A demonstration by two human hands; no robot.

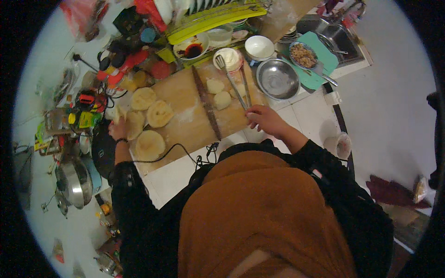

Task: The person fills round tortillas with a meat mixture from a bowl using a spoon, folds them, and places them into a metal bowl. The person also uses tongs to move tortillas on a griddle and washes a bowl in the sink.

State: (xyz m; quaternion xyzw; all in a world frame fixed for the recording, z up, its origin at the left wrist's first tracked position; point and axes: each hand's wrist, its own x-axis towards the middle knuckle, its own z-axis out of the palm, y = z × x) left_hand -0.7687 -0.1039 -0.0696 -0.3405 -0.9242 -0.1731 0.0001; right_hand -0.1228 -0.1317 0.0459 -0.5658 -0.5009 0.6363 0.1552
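My right hand point(266, 121), fingers closed, grips the hinge end of metal tongs point(232, 83) at the board's near right. The tongs' arms spread away from me, one with a slotted head beside a bowl of white flour or paste point(228, 59). At the board's left edge my left hand point(118, 129) has its fingers curled on a pale dough round point(116, 112), partly hidden by the hand. Beside it lie several flattened dough rounds point(160, 114). A dark rolling pin point(206, 103) crosses the floured wooden board point(185, 95), with small dough pieces point(222, 100) to its right.
A black round appliance point(103, 148) stands left of the board; a black cord point(178, 145) runs along the near edge. Right are a steel bowl point(278, 79), a plate of crumbly filling point(303, 55) and a sink point(340, 41). A yellow-green dish rack point(215, 21) stands behind.
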